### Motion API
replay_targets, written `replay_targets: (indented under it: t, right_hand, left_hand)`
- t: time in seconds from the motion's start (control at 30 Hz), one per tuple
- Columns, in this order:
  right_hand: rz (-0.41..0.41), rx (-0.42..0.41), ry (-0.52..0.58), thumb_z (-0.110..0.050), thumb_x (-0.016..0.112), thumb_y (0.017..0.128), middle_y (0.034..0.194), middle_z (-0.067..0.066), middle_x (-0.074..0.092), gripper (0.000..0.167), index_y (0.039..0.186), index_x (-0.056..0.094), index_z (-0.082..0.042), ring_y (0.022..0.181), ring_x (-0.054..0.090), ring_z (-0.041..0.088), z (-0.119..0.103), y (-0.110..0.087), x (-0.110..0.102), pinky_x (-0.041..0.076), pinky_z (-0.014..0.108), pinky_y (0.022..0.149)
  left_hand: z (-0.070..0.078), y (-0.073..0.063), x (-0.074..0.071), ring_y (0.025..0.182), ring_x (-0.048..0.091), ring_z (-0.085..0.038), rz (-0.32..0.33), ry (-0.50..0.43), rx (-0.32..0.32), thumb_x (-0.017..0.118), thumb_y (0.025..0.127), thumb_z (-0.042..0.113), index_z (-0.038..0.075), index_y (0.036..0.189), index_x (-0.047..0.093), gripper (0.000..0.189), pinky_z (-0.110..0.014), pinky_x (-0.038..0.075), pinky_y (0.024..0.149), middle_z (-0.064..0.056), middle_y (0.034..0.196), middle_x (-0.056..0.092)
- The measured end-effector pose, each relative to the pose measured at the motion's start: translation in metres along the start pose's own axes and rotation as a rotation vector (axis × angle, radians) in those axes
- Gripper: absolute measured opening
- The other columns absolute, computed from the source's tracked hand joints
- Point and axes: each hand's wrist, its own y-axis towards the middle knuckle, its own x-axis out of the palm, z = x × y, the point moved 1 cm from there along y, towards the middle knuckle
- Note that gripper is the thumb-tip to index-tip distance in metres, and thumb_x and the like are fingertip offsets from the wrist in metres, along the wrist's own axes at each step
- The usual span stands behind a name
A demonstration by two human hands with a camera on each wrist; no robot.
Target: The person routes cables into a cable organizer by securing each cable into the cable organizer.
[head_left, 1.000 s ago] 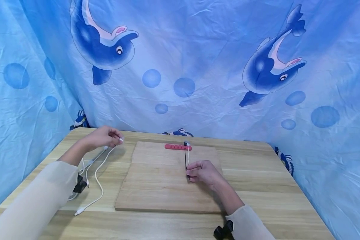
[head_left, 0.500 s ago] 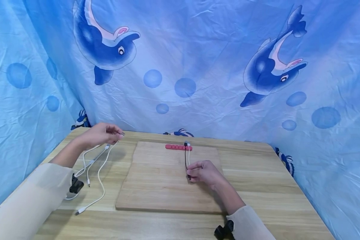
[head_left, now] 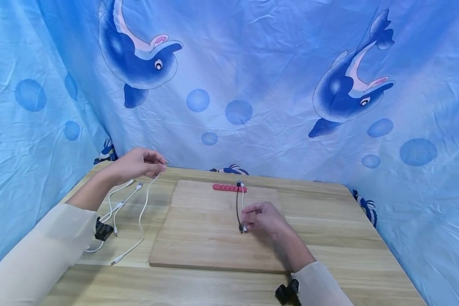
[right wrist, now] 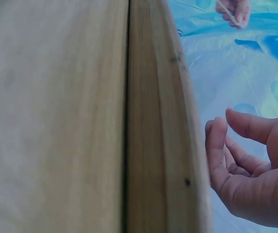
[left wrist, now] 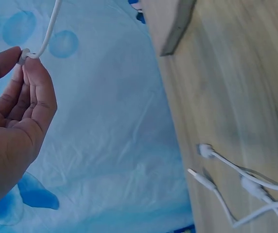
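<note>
Raised over the table's back left, my left hand (head_left: 137, 163) pinches one end of a white charging cable (head_left: 140, 219) between thumb and fingertips. The left wrist view shows the pinched cable end (left wrist: 23, 57). Its other end trails to the tabletop. My right hand (head_left: 265, 221) is over the wooden board (head_left: 199, 242), fingertips beside a short white cable (head_left: 242, 197) and a short black cable (head_left: 237, 206). In the right wrist view its thumb and fingers stand slightly apart with nothing between them. Both short cables hang from the right end of a red slotted cable holder (head_left: 222, 187).
Several other white cables (head_left: 118, 206) lie loosely at the left of the table (head_left: 329, 238), partly under the left forearm. A blue dolphin-print curtain (head_left: 275, 93) surrounds the back and sides. Both wrists wear small black cameras (head_left: 104, 229).
My left hand has risen and moved right, drawing the white cable along, its lower end sliding right. My right fingers have come off the black cable, whose lower end now shows.
</note>
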Motion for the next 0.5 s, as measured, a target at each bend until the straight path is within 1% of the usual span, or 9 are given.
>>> replay_targets:
  t: [0.1, 0.3, 0.37, 0.5]
  right_hand:
    - [-0.003, -0.002, -0.013, -0.002, 0.071, 0.093, 0.097, 0.017, 0.072, 0.023, 0.115, 0.068, 0.006, 0.08, 0.069, 0.022, -0.004, 0.001, 0.001, 0.06, 0.033, 0.075]
    - [-0.018, -0.038, -0.084, -0.006, 0.073, 0.094, 0.094, 0.013, 0.073, 0.023, 0.115, 0.07, 0.004, 0.079, 0.07, 0.019, -0.018, 0.002, 0.005, 0.059, 0.03, 0.073]
    - [-0.03, -0.049, -0.098, -0.007, 0.072, 0.095, 0.097, 0.015, 0.074, 0.025, 0.117, 0.07, 0.005, 0.08, 0.07, 0.02, -0.024, 0.002, 0.008, 0.059, 0.031, 0.075]
    - [-0.059, -0.07, -0.095, -0.007, 0.072, 0.095, 0.105, 0.017, 0.073, 0.028, 0.12, 0.069, 0.006, 0.088, 0.073, 0.026, -0.033, 0.0, 0.014, 0.061, 0.035, 0.081]
  left_hand:
    - [0.009, 0.001, 0.002, 0.094, 0.065, -0.029, -0.003, -0.002, 0.009, 0.069, 0.1, 0.028, 0.002, 0.12, 0.064, 0.033, -0.042, 0.057, 0.088, -0.017, 0.103, 0.065]
    - [0.027, 0.002, 0.008, 0.094, 0.066, -0.03, -0.01, 0.013, 0.033, 0.07, 0.098, 0.029, 0.005, 0.117, 0.067, 0.031, -0.04, 0.058, 0.088, -0.014, 0.1, 0.067]
    - [0.032, 0.003, 0.01, 0.095, 0.067, -0.029, -0.011, 0.014, 0.032, 0.071, 0.098, 0.031, 0.006, 0.116, 0.068, 0.031, -0.04, 0.058, 0.088, -0.013, 0.1, 0.068]
    - [0.042, 0.005, 0.015, 0.096, 0.068, -0.028, -0.012, -0.005, 0.034, 0.072, 0.097, 0.031, 0.006, 0.116, 0.068, 0.031, -0.042, 0.058, 0.089, -0.016, 0.102, 0.068]
